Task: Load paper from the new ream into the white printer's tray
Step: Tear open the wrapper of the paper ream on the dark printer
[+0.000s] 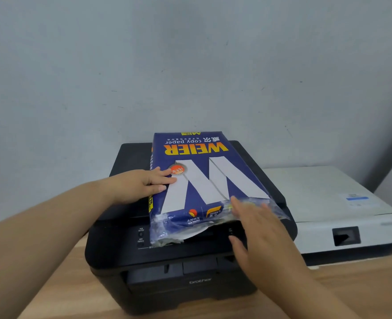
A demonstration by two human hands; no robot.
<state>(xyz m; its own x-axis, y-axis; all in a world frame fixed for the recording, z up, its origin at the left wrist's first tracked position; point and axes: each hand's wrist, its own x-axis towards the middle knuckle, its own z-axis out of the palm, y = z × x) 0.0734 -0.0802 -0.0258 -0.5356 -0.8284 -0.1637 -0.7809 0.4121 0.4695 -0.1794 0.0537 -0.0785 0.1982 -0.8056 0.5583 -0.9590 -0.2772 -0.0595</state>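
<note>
A blue ream of copy paper (202, 171) with a large white W lies flat on top of a black printer (167, 272). Its near end is torn open, and white sheets (195, 234) show under the crumpled wrapper. My left hand (142, 185) grips the ream's left edge, thumb on top. My right hand (257, 229) hovers with fingers spread at the ream's torn near-right corner, holding nothing. The white printer (324, 199) stands to the right of the black one, lid closed.
Both printers stand on a wooden table (363, 286) against a pale grey wall (190, 65). The black printer's front tray is closed. The white printer has a dark slot on its front right.
</note>
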